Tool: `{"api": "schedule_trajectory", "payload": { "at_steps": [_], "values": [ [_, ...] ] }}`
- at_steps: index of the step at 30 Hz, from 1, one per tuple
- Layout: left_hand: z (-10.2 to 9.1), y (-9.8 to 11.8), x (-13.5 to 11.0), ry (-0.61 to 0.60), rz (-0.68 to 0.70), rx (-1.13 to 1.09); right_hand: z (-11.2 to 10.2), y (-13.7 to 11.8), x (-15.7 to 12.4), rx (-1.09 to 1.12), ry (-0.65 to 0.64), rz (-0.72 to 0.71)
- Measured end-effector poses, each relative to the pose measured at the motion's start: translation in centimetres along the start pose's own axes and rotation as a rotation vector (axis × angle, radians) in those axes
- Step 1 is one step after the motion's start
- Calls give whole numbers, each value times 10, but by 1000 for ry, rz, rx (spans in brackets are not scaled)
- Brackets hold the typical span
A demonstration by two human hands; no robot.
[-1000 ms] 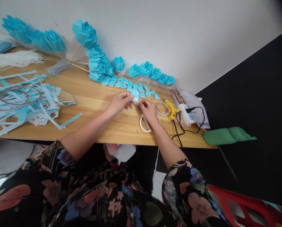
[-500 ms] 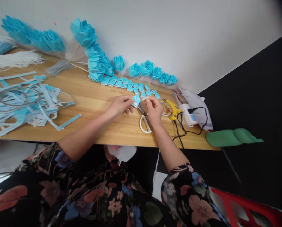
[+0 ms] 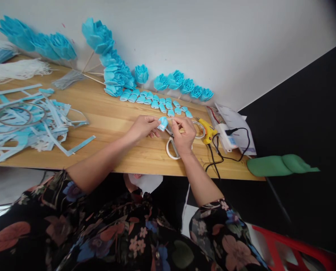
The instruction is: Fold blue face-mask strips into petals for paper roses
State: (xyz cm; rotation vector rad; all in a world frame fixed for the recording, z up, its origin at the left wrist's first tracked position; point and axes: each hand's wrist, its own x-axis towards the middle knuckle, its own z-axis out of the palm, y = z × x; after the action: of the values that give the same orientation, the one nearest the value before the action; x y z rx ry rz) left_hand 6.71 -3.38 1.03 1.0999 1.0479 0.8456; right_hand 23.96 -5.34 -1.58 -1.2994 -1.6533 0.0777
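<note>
My left hand point(image 3: 142, 128) pinches a small folded blue paper petal point(image 3: 162, 122) just above the wooden table point(image 3: 108, 124). My right hand point(image 3: 183, 134) is closed right beside it, its fingertips at the petal's right edge; what they pinch is too small to make out. White-handled scissors point(image 3: 171, 147) lie on the table under my right hand. A row of several finished blue petals point(image 3: 153, 102) lies just beyond my hands.
Blue paper flowers point(image 3: 181, 86) on sticks line the wall. A heap of blue and white paper strips point(image 3: 29, 120) covers the table's left. A tape roll point(image 3: 199, 129), yellow glue gun point(image 3: 207, 131) and white cabled box point(image 3: 226, 140) sit right of my hands. A green object point(image 3: 277, 165) juts off the right edge.
Both hands have drawn a little nearer to me with the petal, and my right hand has closed in against the petal's right edge over the scissors.
</note>
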Motion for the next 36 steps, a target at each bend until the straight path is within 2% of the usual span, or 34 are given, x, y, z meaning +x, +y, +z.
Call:
{"api": "schedule_trajectory", "payload": {
  "at_steps": [10, 17, 24, 36],
  "values": [
    [-2, 0, 1, 19, 4, -7, 1, 2, 1, -15, -78, -43],
    [-1, 2, 0, 40, 1, -39, 4, 7, 1, -30, -87, -143],
    [-2, 0, 1, 25, -2, -148, 8, 10, 2, -71, -43, -286],
    [-5, -2, 5, 20, -33, -272, 9, 11, 2, 7, -121, -309]
  ]
}}
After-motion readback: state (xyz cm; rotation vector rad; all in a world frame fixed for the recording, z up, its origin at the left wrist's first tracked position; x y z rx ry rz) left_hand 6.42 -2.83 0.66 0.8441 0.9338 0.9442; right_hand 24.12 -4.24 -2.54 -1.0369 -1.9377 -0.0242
